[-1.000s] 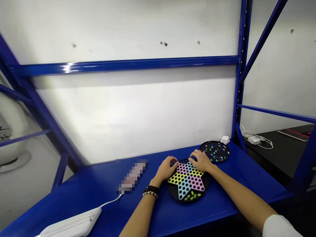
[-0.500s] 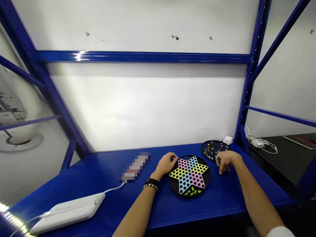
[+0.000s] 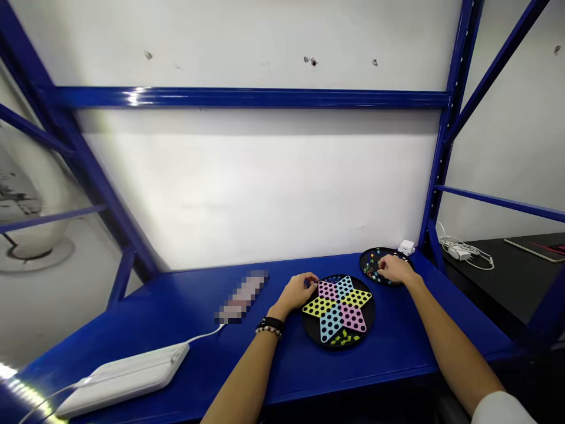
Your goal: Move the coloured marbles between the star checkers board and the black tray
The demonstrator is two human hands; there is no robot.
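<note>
While the left hand (image 3: 295, 293) lies loosely curled against the edge of the Chinese checkers board (image 3: 314, 334), holding nothing that shows, the right hand (image 3: 394, 270) arches low over marbles (image 3: 373, 263) in a round black tray (image 3: 367, 254) (any pinch is hidden by the knuckles, so cannot tell). Tray sits just beyond the board, on a blue steel shelf (image 3: 397, 347).

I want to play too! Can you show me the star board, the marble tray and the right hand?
Star board (image 3: 352, 318): head view, on the pink arm.
Marble tray (image 3: 364, 262): head view, on the left rim.
Right hand (image 3: 395, 270): head view, on the back of the hand.
</note>
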